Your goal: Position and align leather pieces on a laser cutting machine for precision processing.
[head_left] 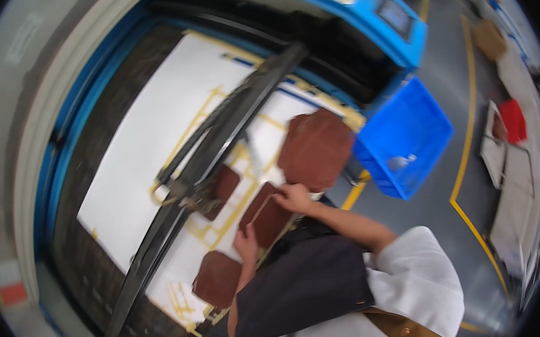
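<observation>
Several brown leather-like pieces lie on a white machine bed (151, 134) marked with yellow tape lines. My left hand (247, 243) rests on the lower edge of the middle brown piece (266, 217). At that piece's upper right edge, my right hand (294, 198) grips it with curled fingers. A large brown piece (315, 148) lies just beyond my right hand. Another brown piece (216, 278) sits lower left of my left hand, and a small one (225, 184) lies by the black arm.
A black diagonal machine arm (217, 154) crosses the bed left of my hands. A blue plastic crate (403, 137) stands on the grey floor to the right. The blue machine housing (372, 18) sits behind. Yellow floor lines (467, 145) and flat panels (507, 167) lie at right.
</observation>
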Tool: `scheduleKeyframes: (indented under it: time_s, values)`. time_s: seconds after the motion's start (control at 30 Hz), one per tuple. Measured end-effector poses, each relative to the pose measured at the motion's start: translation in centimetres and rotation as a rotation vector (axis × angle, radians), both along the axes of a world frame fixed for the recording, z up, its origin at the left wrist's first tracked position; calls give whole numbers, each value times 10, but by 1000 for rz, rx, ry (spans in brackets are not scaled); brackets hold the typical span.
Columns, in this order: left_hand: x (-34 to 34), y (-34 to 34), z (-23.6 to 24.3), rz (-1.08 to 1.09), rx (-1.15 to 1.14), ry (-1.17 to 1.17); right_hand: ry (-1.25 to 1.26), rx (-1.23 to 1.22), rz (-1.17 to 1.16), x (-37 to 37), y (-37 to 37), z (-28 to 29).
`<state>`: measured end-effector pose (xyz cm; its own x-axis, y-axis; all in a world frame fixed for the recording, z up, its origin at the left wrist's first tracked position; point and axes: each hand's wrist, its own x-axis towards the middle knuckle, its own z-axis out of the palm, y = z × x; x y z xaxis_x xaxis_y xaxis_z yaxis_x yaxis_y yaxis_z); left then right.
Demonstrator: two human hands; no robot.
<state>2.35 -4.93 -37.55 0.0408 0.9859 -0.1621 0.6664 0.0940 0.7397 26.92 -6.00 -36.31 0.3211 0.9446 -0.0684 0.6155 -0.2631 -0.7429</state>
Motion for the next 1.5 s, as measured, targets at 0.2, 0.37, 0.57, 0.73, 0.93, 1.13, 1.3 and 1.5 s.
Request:
scheduleKeyframes:
  time_s: [0.2, 0.37, 0.57, 0.73, 0.93, 1.13, 1.3, 1.5]
  values:
    - [8, -8, 17, 42, -7, -161, 15, -55, 20, 3, -1, 20]
    - [6, -7, 25, 42, -25, -153, 38, -77, 30, 0, 3, 19]
    - [6, -2, 33, 19, -66, -66, 26, -77, 32, -1, 5, 21]
    - [2, -4, 19, 8, -12, -67, 28, -49, 33, -2, 4, 22]
    - [0, -7, 10, 17, -27, -67, 16, -67, 44, -1, 4, 22]
    - [3, -6, 16, 33, 7, -129, 6, -50, 38, -1, 4, 20]
    - [3, -8, 10, 37, 30, -136, 29, -61, 34, -1, 3, 19]
    - [2, -8, 8, 37, 56, -141, 20, -62, 40, 0, 3, 16]
